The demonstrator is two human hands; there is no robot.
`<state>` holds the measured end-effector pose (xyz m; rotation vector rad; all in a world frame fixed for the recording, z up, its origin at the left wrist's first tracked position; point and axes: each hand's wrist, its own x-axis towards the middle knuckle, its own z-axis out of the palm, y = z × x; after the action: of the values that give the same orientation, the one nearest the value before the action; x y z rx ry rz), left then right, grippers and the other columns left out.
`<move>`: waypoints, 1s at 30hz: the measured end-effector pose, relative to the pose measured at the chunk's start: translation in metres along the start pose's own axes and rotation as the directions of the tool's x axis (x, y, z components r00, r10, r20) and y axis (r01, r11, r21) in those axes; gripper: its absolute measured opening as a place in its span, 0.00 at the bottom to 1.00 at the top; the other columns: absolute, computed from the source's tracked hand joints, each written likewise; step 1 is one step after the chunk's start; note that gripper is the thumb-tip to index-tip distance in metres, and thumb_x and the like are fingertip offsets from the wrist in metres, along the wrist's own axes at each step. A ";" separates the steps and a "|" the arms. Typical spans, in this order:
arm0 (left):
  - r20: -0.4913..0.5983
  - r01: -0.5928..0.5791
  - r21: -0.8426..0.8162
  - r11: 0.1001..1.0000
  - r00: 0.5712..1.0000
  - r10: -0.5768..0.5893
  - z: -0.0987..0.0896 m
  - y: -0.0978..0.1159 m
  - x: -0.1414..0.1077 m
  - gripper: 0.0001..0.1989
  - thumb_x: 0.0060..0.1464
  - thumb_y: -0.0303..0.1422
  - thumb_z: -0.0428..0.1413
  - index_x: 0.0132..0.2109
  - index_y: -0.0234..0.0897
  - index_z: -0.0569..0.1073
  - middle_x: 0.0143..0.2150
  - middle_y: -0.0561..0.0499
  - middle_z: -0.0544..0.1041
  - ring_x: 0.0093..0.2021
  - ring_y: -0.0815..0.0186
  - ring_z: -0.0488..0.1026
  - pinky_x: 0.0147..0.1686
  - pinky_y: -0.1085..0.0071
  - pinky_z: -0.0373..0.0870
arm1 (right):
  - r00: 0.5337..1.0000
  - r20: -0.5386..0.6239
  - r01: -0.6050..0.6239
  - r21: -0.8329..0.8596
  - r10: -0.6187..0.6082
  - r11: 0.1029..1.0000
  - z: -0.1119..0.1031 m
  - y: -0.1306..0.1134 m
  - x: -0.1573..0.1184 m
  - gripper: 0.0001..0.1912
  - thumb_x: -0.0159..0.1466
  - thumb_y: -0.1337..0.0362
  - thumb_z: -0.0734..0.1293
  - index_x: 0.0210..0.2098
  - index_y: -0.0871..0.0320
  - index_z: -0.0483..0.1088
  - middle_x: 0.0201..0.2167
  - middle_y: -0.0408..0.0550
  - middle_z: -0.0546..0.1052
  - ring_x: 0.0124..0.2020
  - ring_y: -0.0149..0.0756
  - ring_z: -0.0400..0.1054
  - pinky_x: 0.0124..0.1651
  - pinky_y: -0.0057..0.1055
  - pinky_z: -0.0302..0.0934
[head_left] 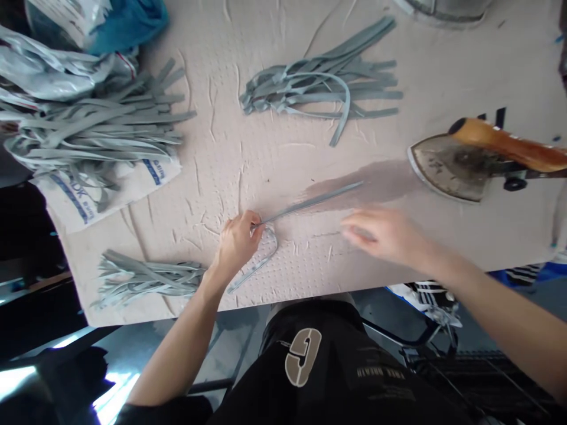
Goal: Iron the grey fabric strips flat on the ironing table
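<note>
My left hand pinches a thin grey rubbery strip near its middle. One end runs up and right across the beige padded table cover, and the other curls down in a loop past my wrist. My right hand is blurred above the cover, fingers extended, a short way below the strip's far end and holding nothing I can see. Above it, a clothes iron with an orange handle rests on its side, next to a brownish scorch or damp patch.
Bundles of grey strips lie at the top middle, left and lower left. A white printed sack and silvery plastic bags sit at the left edge. The table's near edge runs in front of my dark shirt.
</note>
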<state>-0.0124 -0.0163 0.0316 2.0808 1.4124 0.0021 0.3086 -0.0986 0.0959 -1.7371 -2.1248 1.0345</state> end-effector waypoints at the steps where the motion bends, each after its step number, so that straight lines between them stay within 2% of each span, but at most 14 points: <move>1: 0.026 0.010 -0.092 0.996 1.000 -0.007 -0.005 0.004 0.000 0.03 0.61 0.32 0.55 0.41 0.40 0.68 0.38 0.48 0.79 0.41 0.59 0.77 0.45 0.59 0.72 | 0.998 0.050 0.019 0.085 -0.023 0.996 0.022 -0.009 0.011 0.17 0.70 0.55 0.61 0.49 0.55 0.78 0.48 0.53 0.81 0.52 0.47 0.75 0.57 0.49 0.69; 4: 0.090 0.002 -0.338 0.941 0.995 0.030 -0.023 0.023 -0.001 0.04 0.62 0.34 0.55 0.43 0.41 0.67 0.32 0.54 0.77 0.35 0.65 0.78 0.40 0.64 0.73 | 0.999 0.024 0.017 0.397 -0.029 0.918 0.068 -0.030 0.044 0.23 0.68 0.54 0.65 0.58 0.59 0.72 0.60 0.59 0.75 0.61 0.46 0.70 0.64 0.47 0.64; 6: 0.089 -0.026 -0.447 0.894 0.993 0.074 -0.036 0.038 0.000 0.04 0.63 0.34 0.54 0.44 0.41 0.66 0.30 0.55 0.77 0.33 0.66 0.78 0.39 0.65 0.74 | 0.998 0.029 0.021 0.618 -0.050 0.786 0.080 -0.041 0.061 0.21 0.68 0.51 0.65 0.54 0.58 0.74 0.56 0.55 0.78 0.58 0.42 0.72 0.62 0.43 0.64; 8: 0.066 -0.065 -0.548 0.834 0.990 0.121 -0.049 0.051 0.006 0.04 0.65 0.35 0.54 0.45 0.41 0.66 0.30 0.55 0.77 0.32 0.66 0.78 0.37 0.65 0.75 | 0.993 0.085 -0.009 0.746 -0.082 0.665 0.076 -0.046 0.069 0.18 0.69 0.49 0.64 0.44 0.57 0.76 0.44 0.49 0.82 0.47 0.38 0.75 0.53 0.38 0.67; 10: 0.007 -0.117 -0.630 0.768 0.988 0.157 -0.061 0.060 0.015 0.06 0.65 0.37 0.55 0.44 0.41 0.67 0.29 0.55 0.76 0.31 0.67 0.78 0.34 0.66 0.75 | 0.986 0.149 -0.074 0.791 -0.074 0.607 0.059 -0.044 0.069 0.19 0.68 0.48 0.64 0.34 0.57 0.75 0.32 0.45 0.79 0.36 0.34 0.73 0.43 0.34 0.66; 13: -0.191 -0.253 -0.670 0.698 0.967 0.168 -0.081 0.068 0.031 0.10 0.63 0.41 0.59 0.43 0.42 0.69 0.27 0.57 0.75 0.28 0.68 0.77 0.31 0.68 0.75 | 0.984 0.177 -0.151 0.799 0.012 0.582 0.019 -0.031 0.059 0.20 0.66 0.47 0.67 0.28 0.56 0.72 0.25 0.42 0.75 0.29 0.31 0.68 0.38 0.33 0.63; 15: -0.370 -0.380 -0.654 0.654 0.915 0.162 -0.094 0.069 0.041 0.10 0.62 0.41 0.61 0.43 0.42 0.70 0.28 0.57 0.75 0.27 0.69 0.76 0.29 0.69 0.75 | 0.986 0.144 -0.168 0.767 0.089 0.619 -0.012 -0.020 0.051 0.18 0.67 0.48 0.67 0.30 0.56 0.72 0.24 0.41 0.74 0.28 0.32 0.68 0.38 0.34 0.63; 17: -0.534 -0.486 -0.613 0.623 0.836 0.127 -0.105 0.067 0.046 0.08 0.61 0.38 0.62 0.42 0.42 0.72 0.30 0.58 0.74 0.26 0.72 0.74 0.28 0.70 0.73 | 0.980 0.082 -0.185 0.690 0.179 0.700 -0.040 -0.009 0.043 0.16 0.67 0.48 0.67 0.33 0.54 0.72 0.22 0.39 0.72 0.26 0.32 0.67 0.37 0.35 0.62; 19: -0.611 -0.503 -0.580 0.641 0.789 0.067 -0.109 0.059 0.045 0.07 0.61 0.36 0.62 0.42 0.41 0.73 0.30 0.58 0.73 0.25 0.73 0.73 0.26 0.71 0.71 | 0.966 0.025 -0.220 0.597 0.256 0.772 -0.059 0.003 0.038 0.15 0.68 0.48 0.66 0.35 0.53 0.72 0.20 0.39 0.71 0.24 0.32 0.66 0.36 0.36 0.62; 20: -0.609 -0.473 -0.579 0.664 0.792 0.034 -0.107 0.053 0.042 0.06 0.61 0.36 0.62 0.42 0.42 0.73 0.29 0.58 0.72 0.24 0.73 0.73 0.26 0.71 0.70 | 0.958 0.024 -0.250 0.559 0.286 0.790 -0.063 0.011 0.037 0.15 0.68 0.48 0.65 0.35 0.53 0.71 0.20 0.39 0.70 0.24 0.32 0.65 0.37 0.36 0.62; 22: -0.526 -0.333 -0.605 0.724 0.849 -0.050 -0.095 0.037 0.032 0.06 0.61 0.37 0.61 0.42 0.43 0.72 0.27 0.59 0.73 0.25 0.71 0.74 0.27 0.70 0.70 | 0.939 0.106 -0.332 0.520 0.326 0.787 -0.061 0.028 0.036 0.16 0.68 0.48 0.65 0.34 0.54 0.71 0.20 0.40 0.70 0.23 0.32 0.64 0.34 0.35 0.61; 26: -0.246 0.056 -0.580 0.813 0.939 -0.240 -0.045 -0.001 0.006 0.06 0.62 0.37 0.56 0.43 0.42 0.67 0.27 0.56 0.76 0.27 0.68 0.75 0.30 0.70 0.71 | 0.854 0.322 -0.515 0.405 0.409 0.756 -0.032 0.058 0.038 0.16 0.68 0.50 0.62 0.35 0.56 0.70 0.20 0.40 0.69 0.19 0.30 0.62 0.28 0.32 0.58; 28: -0.123 0.200 -0.409 0.891 0.955 -0.270 -0.024 -0.016 -0.006 0.06 0.61 0.37 0.54 0.44 0.42 0.67 0.28 0.54 0.76 0.28 0.65 0.74 0.31 0.67 0.70 | 0.822 0.290 -0.554 0.204 0.490 0.807 -0.018 0.063 0.037 0.15 0.68 0.53 0.61 0.33 0.56 0.71 0.21 0.42 0.71 0.21 0.32 0.64 0.30 0.33 0.58; 30: -0.115 0.252 -0.163 0.954 0.955 -0.272 -0.012 -0.022 -0.014 0.09 0.59 0.37 0.57 0.46 0.43 0.68 0.32 0.51 0.76 0.33 0.60 0.75 0.35 0.62 0.72 | 0.837 0.116 -0.535 -0.028 0.534 0.845 -0.008 0.060 0.030 0.16 0.69 0.55 0.59 0.36 0.56 0.74 0.27 0.47 0.77 0.28 0.38 0.71 0.34 0.36 0.61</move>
<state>-0.0410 -0.0171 0.0355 1.7889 1.7103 0.1373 0.3509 -0.0640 0.0555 -2.3987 -1.7135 1.2972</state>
